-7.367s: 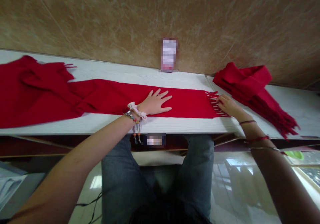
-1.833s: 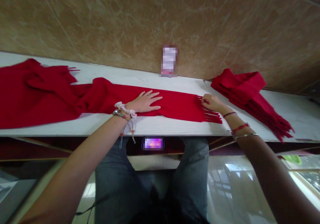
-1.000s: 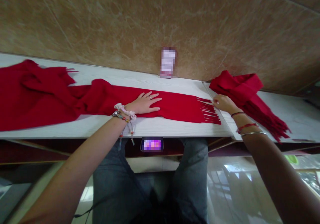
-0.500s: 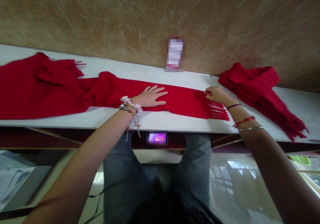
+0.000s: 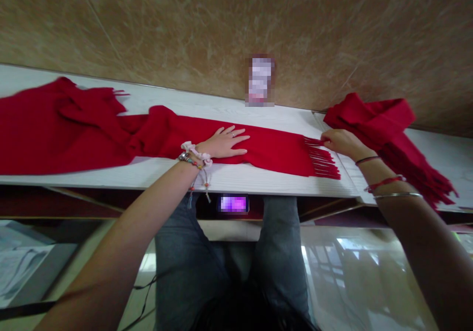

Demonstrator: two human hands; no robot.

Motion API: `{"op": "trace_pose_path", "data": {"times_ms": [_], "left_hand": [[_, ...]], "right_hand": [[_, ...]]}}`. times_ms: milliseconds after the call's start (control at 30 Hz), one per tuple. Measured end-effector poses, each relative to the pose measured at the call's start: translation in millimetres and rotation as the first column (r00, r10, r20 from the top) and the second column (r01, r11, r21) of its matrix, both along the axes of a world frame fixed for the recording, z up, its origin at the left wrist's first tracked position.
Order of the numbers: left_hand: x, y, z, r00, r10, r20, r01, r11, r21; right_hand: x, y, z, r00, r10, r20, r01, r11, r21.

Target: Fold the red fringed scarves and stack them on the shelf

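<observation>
A long red scarf lies along the white table, flat in its middle and bunched at the left. My left hand rests on it palm down, fingers spread. At the scarf's right end, my right hand pinches strands of the fringe near the upper corner. The rest of the fringe lies loose on the tabletop. Beyond my right hand is a second red scarf, folded, its fringe pointing toward the lower right.
The narrow white table stands against a brown marbled wall. A blurred-out phone-like object leans by the wall. Another blurred screen sits below the table's front edge, above my legs. A grey box with papers is at lower left.
My right hand has slid right, from the scarf's corner out along the fringe strands. My left hand stays spread on the cloth.
</observation>
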State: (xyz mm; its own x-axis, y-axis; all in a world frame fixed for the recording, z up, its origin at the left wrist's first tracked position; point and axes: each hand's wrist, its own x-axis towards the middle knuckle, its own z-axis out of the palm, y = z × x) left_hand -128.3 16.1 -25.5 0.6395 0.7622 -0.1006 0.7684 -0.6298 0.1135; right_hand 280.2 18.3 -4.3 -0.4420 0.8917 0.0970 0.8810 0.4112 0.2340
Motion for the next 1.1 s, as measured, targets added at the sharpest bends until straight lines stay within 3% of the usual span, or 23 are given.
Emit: {"op": "trace_pose_path", "data": {"times_ms": [100,200,400,533,733,800,900,1000,1100], "left_hand": [[-0.1,0.0,0.1,1.0,-0.002,-0.003,0.002,1.0,0.003],[-0.1,0.1,0.2,1.0,-0.006,-0.005,0.006,1.0,0.003],[0.0,0.8,-0.8,1.0,0.008,-0.007,-0.008,1.0,0.003],[-0.2,0.5,-1.9,1.0,0.007,0.003,-0.007,1.0,0.009],[0.3,0.3,-1.2,1.0,0.005,0.009,-0.005,1.0,0.001],[0.4,0.5,-0.8,1.0,0.009,0.009,-0.009,1.0,-0.001],[0.4,0.6,-1.1,1.0,0.012,0.006,-0.012,1.0,-0.002],[0.3,0.6,-1.8,1.0,0.012,0.008,-0.012,1.0,0.0],[0.3,0.5,-1.4,1.0,0.013,0.011,-0.013,1.0,0.002]], "right_hand": [[0.6,-14.6,-3.8,0.993,0.117,-0.016,-0.115,0.99,0.084],[-0.9,-18.1,-4.5,0.983,0.177,-0.039,-0.177,0.984,0.001],[-32.4,0.7,-7.4,0.926,0.133,-0.353,-0.045,0.968,0.247],[-44.4,12.5,-19.9,0.958,0.121,-0.259,-0.112,0.993,0.047],[-4.1,15.7,-18.3,0.995,-0.085,-0.057,0.087,0.996,0.033],[-3.9,14.2,-14.2,0.991,-0.068,-0.111,0.078,0.993,0.087],[-27.8,13.7,-13.0,0.968,0.041,-0.246,0.001,0.986,0.167],[-55.1,15.6,-18.5,0.958,0.132,-0.256,-0.109,0.989,0.103],[-53.1,15.2,-26.0,0.968,0.142,-0.206,-0.141,0.99,0.021]]}}
